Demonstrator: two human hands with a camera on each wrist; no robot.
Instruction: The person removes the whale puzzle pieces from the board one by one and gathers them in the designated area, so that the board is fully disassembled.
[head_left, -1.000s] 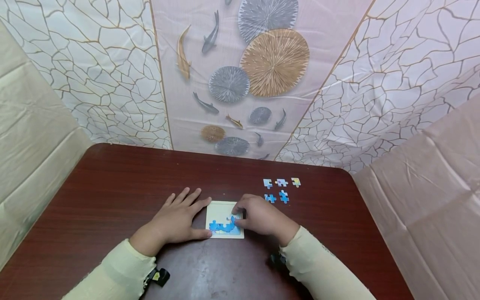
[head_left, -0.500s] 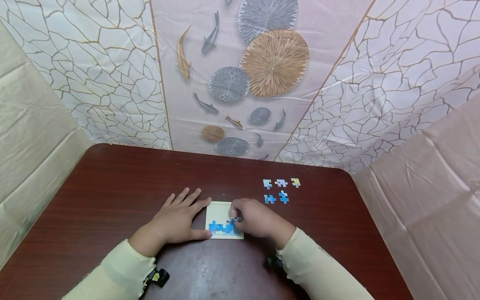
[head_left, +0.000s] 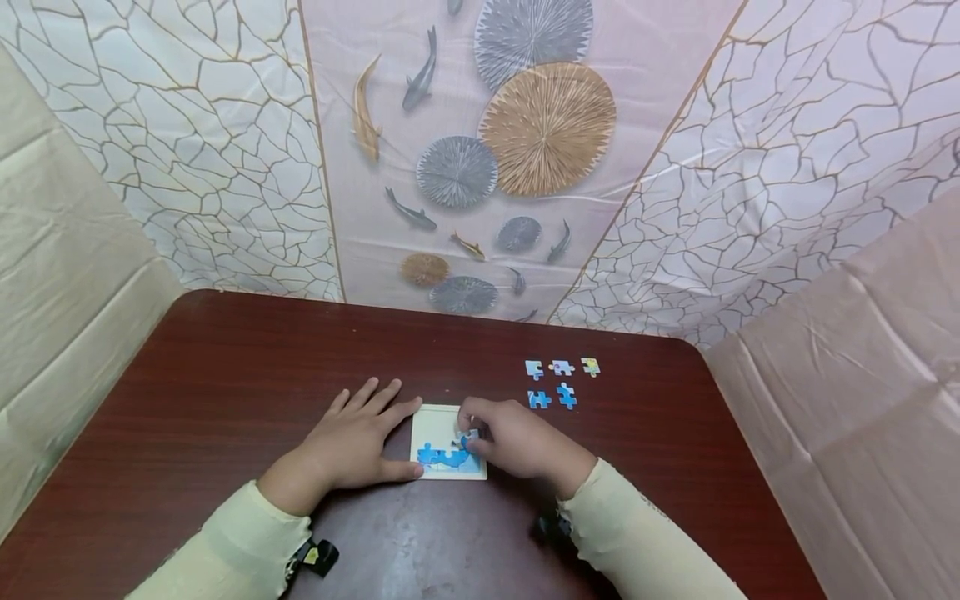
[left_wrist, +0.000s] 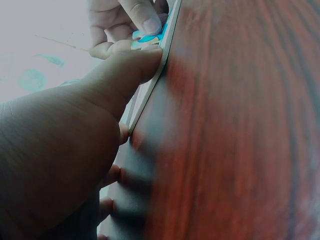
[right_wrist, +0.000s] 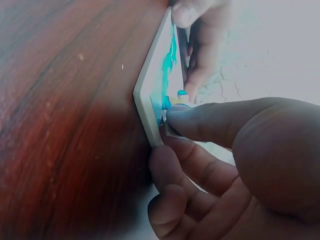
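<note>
A small pale puzzle board [head_left: 435, 422] lies on the table, with joined blue jigsaw pieces [head_left: 442, 457] along its near side. My left hand [head_left: 345, 446] is spread flat at the board's left, its thumb and index fingertip right at that edge. Over the right part of the board, my right hand [head_left: 521, 442] pinches a jigsaw piece [head_left: 468, 437] between thumb and fingers. In the right wrist view this piece [right_wrist: 180, 98] is tilted, close above the board's surface, and the thumb covers much of it. The left wrist view shows the left thumb [left_wrist: 142, 62] pressing on the board's rim.
Several loose jigsaw pieces lie in two rows beyond the right hand, among them a yellowish piece [head_left: 591, 367] and a blue piece [head_left: 567, 396]. The dark red wooden table [head_left: 247, 367] ends at a patterned cloth backdrop [head_left: 457, 242].
My right hand has shifted slightly left over the board and turned the pinched jigsaw piece, which shows more plainly now. The left hand and the loose pieces keep their places.
</note>
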